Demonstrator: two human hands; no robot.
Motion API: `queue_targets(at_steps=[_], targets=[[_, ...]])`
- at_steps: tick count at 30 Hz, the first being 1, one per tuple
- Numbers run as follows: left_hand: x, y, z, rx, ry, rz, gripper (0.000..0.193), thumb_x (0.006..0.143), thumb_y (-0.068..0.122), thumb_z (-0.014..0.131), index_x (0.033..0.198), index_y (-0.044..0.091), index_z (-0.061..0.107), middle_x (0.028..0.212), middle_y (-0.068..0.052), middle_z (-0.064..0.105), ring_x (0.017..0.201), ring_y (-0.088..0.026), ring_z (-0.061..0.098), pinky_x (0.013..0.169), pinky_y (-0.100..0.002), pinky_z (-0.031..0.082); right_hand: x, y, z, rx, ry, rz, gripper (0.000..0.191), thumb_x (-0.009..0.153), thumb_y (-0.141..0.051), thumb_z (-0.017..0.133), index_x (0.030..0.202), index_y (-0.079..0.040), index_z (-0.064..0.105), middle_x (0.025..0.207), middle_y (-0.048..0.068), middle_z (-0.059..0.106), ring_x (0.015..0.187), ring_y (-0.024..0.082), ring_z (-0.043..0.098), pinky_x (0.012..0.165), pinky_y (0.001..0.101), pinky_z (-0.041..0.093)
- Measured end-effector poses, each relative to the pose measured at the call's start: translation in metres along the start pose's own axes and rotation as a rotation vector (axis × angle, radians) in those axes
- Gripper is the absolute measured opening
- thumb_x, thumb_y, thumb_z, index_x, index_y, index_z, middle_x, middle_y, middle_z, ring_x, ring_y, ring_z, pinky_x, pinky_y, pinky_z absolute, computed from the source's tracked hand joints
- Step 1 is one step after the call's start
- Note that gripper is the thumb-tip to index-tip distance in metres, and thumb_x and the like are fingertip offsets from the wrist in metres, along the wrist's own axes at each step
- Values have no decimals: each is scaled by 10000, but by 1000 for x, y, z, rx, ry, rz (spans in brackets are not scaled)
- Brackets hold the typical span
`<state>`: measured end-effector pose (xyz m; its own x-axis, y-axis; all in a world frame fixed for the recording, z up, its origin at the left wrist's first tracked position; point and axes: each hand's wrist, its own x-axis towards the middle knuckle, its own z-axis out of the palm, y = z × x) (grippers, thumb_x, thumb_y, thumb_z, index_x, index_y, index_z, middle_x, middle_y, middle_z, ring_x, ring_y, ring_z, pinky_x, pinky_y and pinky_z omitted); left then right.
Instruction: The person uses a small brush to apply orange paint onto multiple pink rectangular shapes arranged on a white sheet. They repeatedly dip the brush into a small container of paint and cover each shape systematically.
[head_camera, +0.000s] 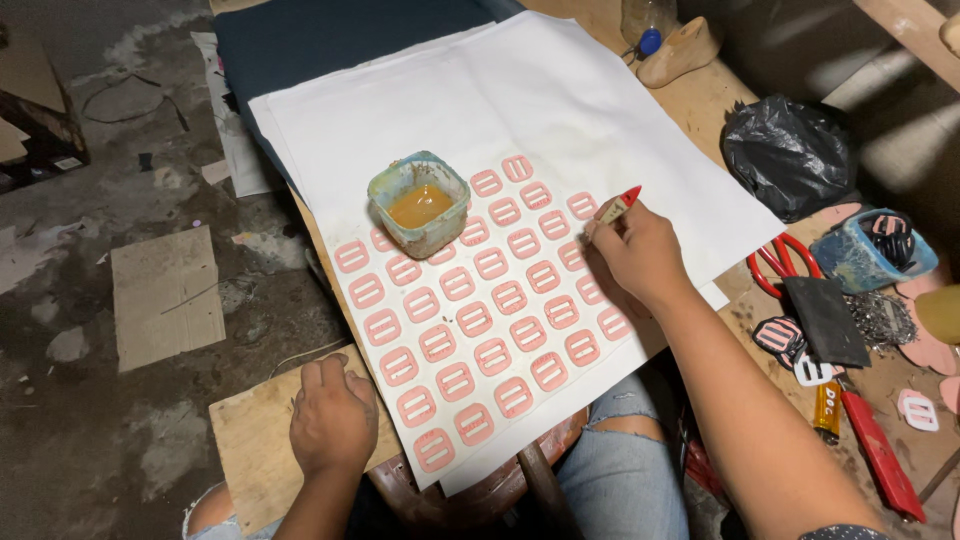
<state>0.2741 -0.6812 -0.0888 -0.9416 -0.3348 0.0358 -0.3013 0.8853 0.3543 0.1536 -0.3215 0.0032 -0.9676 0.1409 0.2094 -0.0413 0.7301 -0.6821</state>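
Note:
My right hand (640, 250) grips a small brush with a red tip (620, 203), held over the right side of a grid of several pink buckle-shaped pieces (490, 310). These pieces lie in rows on a white sheet (560, 100). A square tub of amber glue (419, 203) stands at the grid's upper left. My left hand (333, 418) rests as a loose fist on a wooden board (250, 450) at the sheet's lower left corner, holding nothing that I can see.
To the right lie red-handled scissors (775, 265), a black pad (826, 320), a blue tub of black parts (872, 250), a black plastic bag (790, 155) and a red utility knife (878, 455). A wooden shoe last (680, 50) sits at the back. Cardboard (165, 295) lies on the floor at left.

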Motion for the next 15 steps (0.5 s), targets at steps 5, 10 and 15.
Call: queue_targets(at_steps=[5, 10, 15], targets=[[1, -3, 2, 12, -30, -11, 312, 957, 282, 503, 1197, 126, 626, 1211, -123, 602, 1059, -359, 640, 929, -477, 514, -8, -1, 10, 178, -69, -19, 249, 920, -244, 670, 1003, -10, 695, 883, 125, 758, 801, 205, 723, 742, 333, 555], [1, -3, 1, 6, -67, -36, 326, 962, 283, 496, 1217, 122, 619, 1223, -120, 594, 1066, -351, 636, 909, -474, 517, 8, -13, 12, -146, -43, 113, 279, 945, -227, 726, 1037, 28, 657, 835, 156, 713, 724, 242, 675, 691, 375, 526], [3, -4, 2, -16, -57, -16, 331, 962, 279, 493, 1221, 114, 618, 1223, -120, 597, 1057, -349, 639, 923, -471, 518, 15, -20, 17, 270, -196, 276, 175, 939, -139, 661, 996, 27, 663, 815, 103, 715, 670, 171, 662, 619, 320, 546]])
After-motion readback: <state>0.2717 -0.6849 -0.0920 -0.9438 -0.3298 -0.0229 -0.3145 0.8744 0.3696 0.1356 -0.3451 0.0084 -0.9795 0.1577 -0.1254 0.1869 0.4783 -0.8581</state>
